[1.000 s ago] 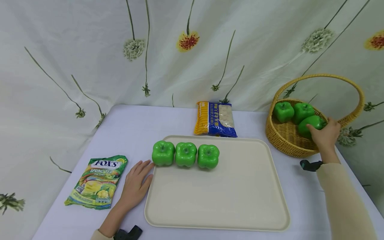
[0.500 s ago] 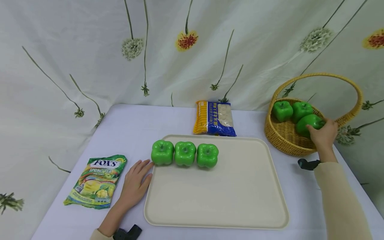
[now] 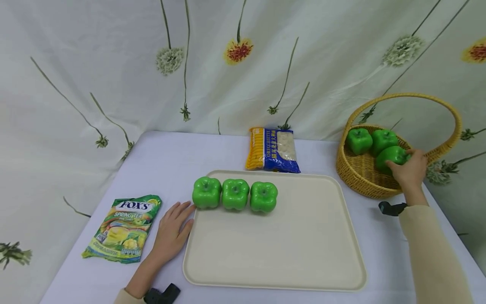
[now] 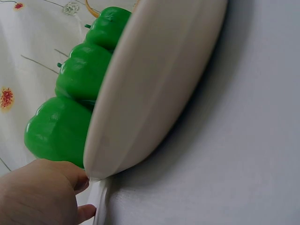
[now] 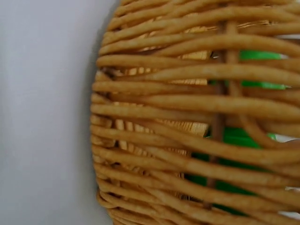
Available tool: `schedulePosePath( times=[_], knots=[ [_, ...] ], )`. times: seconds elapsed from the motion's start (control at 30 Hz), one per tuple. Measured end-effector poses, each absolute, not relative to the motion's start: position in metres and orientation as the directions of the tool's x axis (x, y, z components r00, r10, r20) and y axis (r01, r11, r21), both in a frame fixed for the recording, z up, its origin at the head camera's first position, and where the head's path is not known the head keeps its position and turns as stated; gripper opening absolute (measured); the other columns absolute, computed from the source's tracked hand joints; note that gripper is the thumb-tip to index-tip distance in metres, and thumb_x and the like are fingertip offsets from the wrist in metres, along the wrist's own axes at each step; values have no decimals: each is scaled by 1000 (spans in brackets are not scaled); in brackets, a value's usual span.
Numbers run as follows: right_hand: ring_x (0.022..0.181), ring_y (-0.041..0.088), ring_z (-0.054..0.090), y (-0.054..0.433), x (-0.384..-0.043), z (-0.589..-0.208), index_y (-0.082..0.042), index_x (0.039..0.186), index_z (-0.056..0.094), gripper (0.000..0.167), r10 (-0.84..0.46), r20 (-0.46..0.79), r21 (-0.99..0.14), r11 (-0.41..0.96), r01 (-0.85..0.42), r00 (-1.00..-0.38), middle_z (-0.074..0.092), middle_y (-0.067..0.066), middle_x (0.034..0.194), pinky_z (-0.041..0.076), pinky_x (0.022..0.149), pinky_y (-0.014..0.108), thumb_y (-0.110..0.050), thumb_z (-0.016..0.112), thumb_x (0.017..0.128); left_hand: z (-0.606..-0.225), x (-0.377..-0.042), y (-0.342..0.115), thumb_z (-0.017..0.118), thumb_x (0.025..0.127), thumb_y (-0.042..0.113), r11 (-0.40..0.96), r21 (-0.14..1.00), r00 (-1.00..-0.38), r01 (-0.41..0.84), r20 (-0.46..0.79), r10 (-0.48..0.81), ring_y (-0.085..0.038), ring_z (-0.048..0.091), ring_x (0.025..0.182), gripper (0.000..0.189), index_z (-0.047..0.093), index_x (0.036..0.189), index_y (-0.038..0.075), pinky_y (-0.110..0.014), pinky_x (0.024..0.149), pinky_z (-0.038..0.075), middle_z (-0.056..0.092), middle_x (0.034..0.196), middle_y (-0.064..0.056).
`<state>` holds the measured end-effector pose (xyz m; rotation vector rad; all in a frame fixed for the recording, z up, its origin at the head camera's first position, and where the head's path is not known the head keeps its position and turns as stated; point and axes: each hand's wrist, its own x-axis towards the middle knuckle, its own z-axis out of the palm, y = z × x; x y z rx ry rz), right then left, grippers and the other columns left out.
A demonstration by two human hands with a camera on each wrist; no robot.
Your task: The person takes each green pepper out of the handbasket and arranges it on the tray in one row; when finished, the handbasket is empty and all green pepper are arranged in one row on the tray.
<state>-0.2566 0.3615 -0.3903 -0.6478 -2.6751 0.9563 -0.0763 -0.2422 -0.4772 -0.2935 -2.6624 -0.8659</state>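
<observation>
"Flower-printed cloth [image 3: 125, 55] hung behind a white-covered table [image 3: 182, 156]. What had just changed there?"

"Very little. The right hand [image 3: 411, 171] was at the same green pepper [image 3: 391, 157] as a second before, its thumb on one side and its fingers curled by the stem end. That pepper still sat inside the wicker basket [image 3: 351, 179]."

"What did that mean?"

"The grip seemed to be made, but the lift did not. The right wrist view gave mostly weave with green behind it, so it could not settle how firm the hold was."

"And the left hand [image 3: 174, 234]?"

"Well apart from the other, it lay back upward with relaxed fingers at the left edge of the cream tray [image 3: 277, 245], holding nothing. Its fingertips came close to the first of three lined-up peppers [image 3: 235, 194] at the tray's far left; whether they touched, one could not tell."

"What else was around?"

"Two more peppers [image 3: 358, 141] at the basket's back, a pasta packet [image 3: 273, 150] behind the tray, and a Fox's bag [image 3: 123, 228] left of the left hand."

"Anything in the way?"

"The handle [image 3: 406, 95] arched overhead, and the basket's wall stood between the gripped pepper and the tray; both seemed worth minding."
</observation>
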Motion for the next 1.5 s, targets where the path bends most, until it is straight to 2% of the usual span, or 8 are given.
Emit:
schedulePosePath(
  times=[0.43, 0.63, 0.9, 1.03, 1.13, 1.2, 1.3, 1.5],
  knots=[
    [140, 50, 23, 357, -239, -369, 8, 147, 21, 72, 431, 112, -688, 684, 243, -895, 22, 32, 152, 23, 115, 62, -20, 60, 93, -477, -75, -242, 56, 95, 8, 796, 533, -928, 286, 360, 92, -50, 35, 134, 38, 57, 132, 0, -73, 103, 22, 52, 138, -26],
    [141, 50, 26, 352, -223, -350, 7, 146, 23, 73, 367, 156, -707, 690, 156, -917, 24, 31, 152, 28, 111, 65, -21, 63, 91, -475, -74, -241, 56, 94, 7, 799, 529, -927, 286, 364, 91, -50, 36, 133, 38, 58, 132, -1, -73, 103, 23, 53, 137, -27],
    [131, 46, 38, 343, -205, -336, 4, 145, 25, 72, 306, 197, -681, 727, 95, -932, 31, 26, 151, 38, 109, 58, -18, 66, 90, -476, -76, -242, 57, 94, 7, 805, 517, -923, 291, 373, 94, -50, 37, 132, 38, 58, 131, -1, -73, 103, 25, 53, 136, -27],
    [124, 39, 43, 337, -193, -336, 2, 144, 28, 69, 246, 224, -656, 753, 41, -943, 35, 24, 148, 46, 106, 37, -16, 67, 90, -477, -76, -243, 57, 94, 7, 805, 517, -923, 292, 373, 95, -50, 37, 133, 38, 58, 131, -1, -73, 103, 25, 53, 136, -26],
    [109, 13, 51, 333, -184, -339, 0, 141, 33, 66, 181, 265, -652, 758, -38, -947, 46, 7, 134, 45, 88, 11, -13, 70, 88, -477, -76, -243, 57, 94, 7, 804, 519, -923, 292, 372, 95, -50, 37, 133, 38, 58, 131, -1, -73, 103, 25, 53, 137, -26],
    [101, -4, 47, 330, -180, -342, 2, 137, 36, 63, 119, 309, -659, 742, -123, -944, 45, -11, 124, 39, 80, 1, -5, 72, 86, -477, -76, -244, 57, 94, 7, 803, 520, -924, 291, 371, 95, -50, 36, 133, 38, 58, 132, -1, -73, 103, 24, 53, 137, -26],
    [96, -14, 45, 321, -176, -348, 7, 131, 39, 63, 8, 386, -673, 687, -275, -923, 39, -26, 116, 39, 77, -3, 10, 74, 78, -477, -76, -243, 57, 94, 7, 802, 522, -925, 290, 368, 95, -50, 36, 133, 39, 57, 132, -1, -73, 103, 24, 52, 137, -26],
    [113, -11, 45, 295, -171, -364, 13, 120, 43, 65, -172, 456, -682, 564, -466, -873, 44, -26, 126, 42, 85, -1, 26, 74, 65, -477, -77, -243, 56, 95, 8, 801, 527, -930, 284, 355, 96, -49, 35, 134, 39, 57, 133, 0, -73, 104, 23, 52, 138, -26]
  ],
)
